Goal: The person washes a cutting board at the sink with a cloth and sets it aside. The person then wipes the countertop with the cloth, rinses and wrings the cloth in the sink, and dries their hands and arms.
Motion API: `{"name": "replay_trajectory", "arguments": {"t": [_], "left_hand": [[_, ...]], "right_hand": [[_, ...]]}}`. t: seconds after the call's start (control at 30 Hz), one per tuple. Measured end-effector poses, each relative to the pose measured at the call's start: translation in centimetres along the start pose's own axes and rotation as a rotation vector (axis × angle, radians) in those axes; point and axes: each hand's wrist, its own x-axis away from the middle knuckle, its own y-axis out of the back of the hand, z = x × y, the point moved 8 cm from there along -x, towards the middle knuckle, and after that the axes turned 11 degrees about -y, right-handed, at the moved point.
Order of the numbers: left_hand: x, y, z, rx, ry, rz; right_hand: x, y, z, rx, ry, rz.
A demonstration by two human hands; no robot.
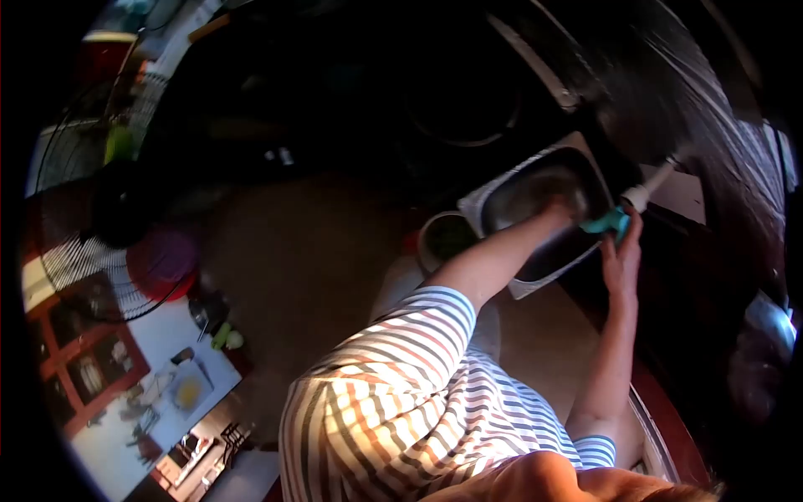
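My left hand [562, 214] reaches down into a steel sink basin [520, 171]; its fingers are dim and blurred, so I cannot see whether they hold anything. My right hand [621, 258] is at the right side of the basin, with its fingers around a turquoise plastic tap [609, 222]. The tap joins a white fitting [636, 198] and a pale pipe [661, 177] running up to the right. The bottom of the basin lies in shadow.
Beside the basin's left corner stands a round container [447, 238] with something green inside. Dark plastic sheeting [669, 75] hangs at upper right. On the far left are a wire-caged fan [88, 272], a purple basin [164, 258] and a light table [213, 368].
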Motion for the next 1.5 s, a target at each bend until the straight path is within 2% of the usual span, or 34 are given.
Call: {"name": "replay_trajectory", "arguments": {"t": [0.03,0.1,0.17,0.33,0.37,0.4,0.43,0.47,0.53,0.57,0.63,0.7,0.77,0.8,0.83,0.9,0.93,0.97,1.03,1.07,1.17,1.23,1.27,1.33,1.4,1.47,1.5], "left_hand": [[-2.2,-2.9,2.3,0.078,-0.093,0.002],[-2.0,-2.0,-1.0,0.083,-0.071,0.007],[-1.7,-1.4,-2.7,0.038,-0.082,-0.001],[0.4,-0.2,-4.7,-0.139,-0.166,-0.047],[0.7,0.5,-4.9,-0.19,-0.19,-0.06],[1.1,1.1,-5.2,-0.242,-0.22,-0.071],[1.6,1.8,-5.5,-0.297,-0.252,-0.081],[2.2,2.2,-6.2,-0.366,-0.306,-0.09],[3.7,2.8,-7.5,-0.525,-0.415,-0.079],[5.7,2.6,-8.0,-0.582,-0.051,0.188],[6.6,2.4,-8.8,-0.748,-0.146,0.139],[7.0,1.6,-7.8,-0.848,-0.425,0.048],[9.9,3.9,-11.8,-0.782,-0.614,0.022],[9.4,4.2,-11.1,-0.672,-0.461,0.134],[8.8,4.7,-10.8,-0.68,-0.469,0.125],[7.0,4.7,-5.4,-0.17,-0.129,0.229],[5.1,2.1,0.8,0.398,0.073,0.318],[4.8,2.9,-0.6,0.393,0.061,0.318],[8.0,5.1,-2.4,0.657,0.702,0.075],[8.5,5.8,-4.8,0.612,0.742,0.0],[6.5,2.9,-5.1,0.474,0.401,-0.002],[6.0,0.2,-5.0,0.308,0.19,0.003],[5.8,-0.7,-4.9,0.251,0.156,-0.002],[5.1,-1.2,-4.1,0.169,0.115,-0.042],[3.8,-1.1,-0.7,0.155,0.144,-0.125],[1.4,-0.9,5.0,0.16,0.204,-0.272],[1.0,-1.4,7.6,0.157,0.243,-0.355]], "right_hand": [[0.0,0.2,-0.1,0.004,0.052,-0.006],[0.2,0.5,0.7,-0.024,0.075,0.028],[0.1,0.2,0.2,-0.027,-0.009,0.08],[1.0,0.6,-0.3,-0.161,0.026,-0.092],[0.7,-1.0,-3.8,-0.475,-0.055,-0.082],[0.9,-2.3,-6.7,-0.549,-0.077,-0.16],[0.5,-4.4,-11.3,-0.45,-0.061,-0.251],[0.6,-8.3,-14.7,-0.642,-0.472,0.062],[1.2,-13.9,-16.1,-0.783,-0.775,0.305],[1.2,-16.1,-16.4,-0.859,-0.859,0.403],[-0.2,-19.3,-16.2,-1.34,-0.914,0.4],[-2.2,-20.4,-15.1,-1.382,-0.798,0.427],[-4.3,-22.0,-17.7,-1.132,-0.742,0.432],[-5.1,-20.8,-17.9,-0.678,-0.737,0.436],[-5.6,-20.4,-17.6,-0.683,-0.723,0.436],[-6.5,-14.7,-12.7,-0.114,-0.014,-0.14],[-5.8,-13.5,-11.8,-0.18,0.129,-0.305],[-5.4,-13.4,-10.7,-0.184,0.137,-0.314],[-3.0,-15.0,-8.5,-1.043,-0.207,0.122],[-1.7,-13.9,-6.1,-0.805,-0.13,0.064],[1.4,-13.4,-2.3,-0.244,-0.004,-0.051],[-1.0,-13.3,-6.9,-0.065,-0.073,-0.313],[-3.8,-14.3,-12.9,-0.298,-0.214,-0.24],[-4.6,-13.0,-15.4,-0.632,-0.412,-0.111],[-4.6,-12.2,-14.3,-0.601,-0.435,-0.041],[-4.6,-13.8,-15.2,-0.463,-0.195,-0.155],[-3.1,-13.4,-12.8,-0.267,-0.361,-0.056]]}}
